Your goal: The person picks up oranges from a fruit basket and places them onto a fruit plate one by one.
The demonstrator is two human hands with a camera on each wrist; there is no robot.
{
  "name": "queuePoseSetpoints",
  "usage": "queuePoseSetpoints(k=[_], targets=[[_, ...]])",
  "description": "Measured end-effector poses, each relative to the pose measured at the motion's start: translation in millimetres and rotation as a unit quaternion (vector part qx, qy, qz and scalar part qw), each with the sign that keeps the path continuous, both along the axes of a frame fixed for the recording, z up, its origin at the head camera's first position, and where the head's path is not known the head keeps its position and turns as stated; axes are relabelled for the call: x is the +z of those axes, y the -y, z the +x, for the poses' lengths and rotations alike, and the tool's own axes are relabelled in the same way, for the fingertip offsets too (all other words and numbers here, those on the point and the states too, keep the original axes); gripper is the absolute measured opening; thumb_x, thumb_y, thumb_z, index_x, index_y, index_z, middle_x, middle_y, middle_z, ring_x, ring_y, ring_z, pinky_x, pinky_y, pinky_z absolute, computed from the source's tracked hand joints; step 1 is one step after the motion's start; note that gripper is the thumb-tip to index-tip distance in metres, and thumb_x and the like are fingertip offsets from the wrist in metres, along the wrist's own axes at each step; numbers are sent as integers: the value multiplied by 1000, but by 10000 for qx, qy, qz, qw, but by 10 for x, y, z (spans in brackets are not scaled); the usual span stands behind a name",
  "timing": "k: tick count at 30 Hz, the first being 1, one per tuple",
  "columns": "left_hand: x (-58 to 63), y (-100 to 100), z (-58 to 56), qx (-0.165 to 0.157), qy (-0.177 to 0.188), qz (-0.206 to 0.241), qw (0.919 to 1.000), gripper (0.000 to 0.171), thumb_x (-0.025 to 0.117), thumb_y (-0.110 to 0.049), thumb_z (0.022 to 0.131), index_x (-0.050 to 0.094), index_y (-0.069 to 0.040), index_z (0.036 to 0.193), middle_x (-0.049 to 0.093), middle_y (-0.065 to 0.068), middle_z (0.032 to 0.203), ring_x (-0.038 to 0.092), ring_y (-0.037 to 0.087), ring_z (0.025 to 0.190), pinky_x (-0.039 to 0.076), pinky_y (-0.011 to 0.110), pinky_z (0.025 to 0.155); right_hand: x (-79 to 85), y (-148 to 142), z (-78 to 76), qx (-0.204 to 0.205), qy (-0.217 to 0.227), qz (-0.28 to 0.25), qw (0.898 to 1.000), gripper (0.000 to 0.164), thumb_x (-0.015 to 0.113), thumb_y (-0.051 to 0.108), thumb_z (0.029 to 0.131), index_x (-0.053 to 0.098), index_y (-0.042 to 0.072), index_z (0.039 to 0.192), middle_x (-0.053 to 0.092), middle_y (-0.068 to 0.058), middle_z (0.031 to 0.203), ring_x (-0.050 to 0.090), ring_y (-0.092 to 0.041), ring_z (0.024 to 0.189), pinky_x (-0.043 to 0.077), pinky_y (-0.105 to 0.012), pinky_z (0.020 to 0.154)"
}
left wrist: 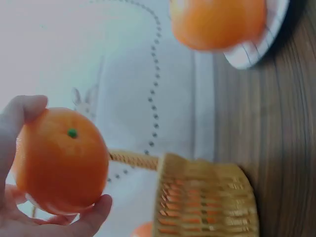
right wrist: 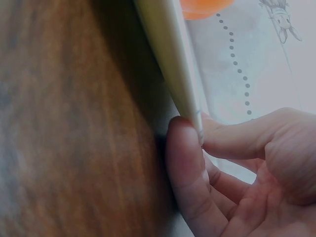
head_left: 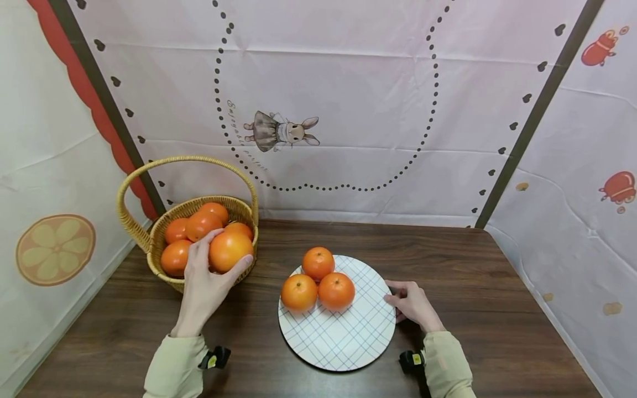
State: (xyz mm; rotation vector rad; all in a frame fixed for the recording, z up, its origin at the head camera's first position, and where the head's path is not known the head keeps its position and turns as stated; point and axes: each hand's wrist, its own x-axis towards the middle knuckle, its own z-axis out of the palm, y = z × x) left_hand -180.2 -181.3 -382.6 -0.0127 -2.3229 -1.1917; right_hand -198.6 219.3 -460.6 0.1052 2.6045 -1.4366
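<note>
My left hand (head_left: 205, 293) grips an orange (head_left: 230, 251) between thumb and fingers, at the front right of a wicker basket (head_left: 156, 251). In the left wrist view this orange (left wrist: 64, 165) shows a green stem spot, and the woven basket (left wrist: 207, 197) appears beside it. Several more oranges (head_left: 201, 225) lie inside the basket. On the right, my right hand (head_left: 414, 304) pinches the rim of a round white plate (head_left: 358, 340) with blue crossed lines. Thumb and finger close on the plate edge (right wrist: 173, 64) in the right wrist view. Three oranges (head_left: 337, 292) sit together on the plate's upper left.
A dark wood table (head_left: 497, 331) carries everything. The basket's tall arched handle (head_left: 191, 158) rises above its far side. Behind the table hangs a pale printed cloth (head_left: 338, 110), with more cloth along both sides. Each wrist wears a small black camera (head_left: 215, 358).
</note>
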Motion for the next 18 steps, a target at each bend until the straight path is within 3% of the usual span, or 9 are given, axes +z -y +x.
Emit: queuePoseSetpoints(k=[5, 9, 18], targets=[[42, -169, 170, -311, 414, -172, 9985, 72, 81, -33, 84, 48, -16, 145, 48, 21, 132, 53, 36, 114, 42, 54, 94, 0, 5, 1, 22, -19, 8, 10000, 43, 65, 5, 95, 60, 1, 138, 60, -12, 74, 60, -17, 56, 57, -34, 53], [30, -310, 273, -595, 658, -301, 9956, 75, 81, -35, 84, 44, -13, 146, 50, 19, 131, 57, 35, 111, 46, 52, 92, -1, 1, 3, 7, 15, -7, 10000, 43, 65, 4, 94, 60, 1, 137, 60, -12, 74, 59, -17, 56, 57, -34, 53], [-16, -544, 372, -1054, 967, -232, 9894, 78, 84, -35, 80, 40, -12, 140, 59, 12, 130, 63, 25, 107, 50, 43, 91, 1, 9, -5, 24, 18, 16, 10000, 44, 66, 5, 95, 59, 1, 138, 60, -12, 75, 60, -17, 56, 57, -34, 53]])
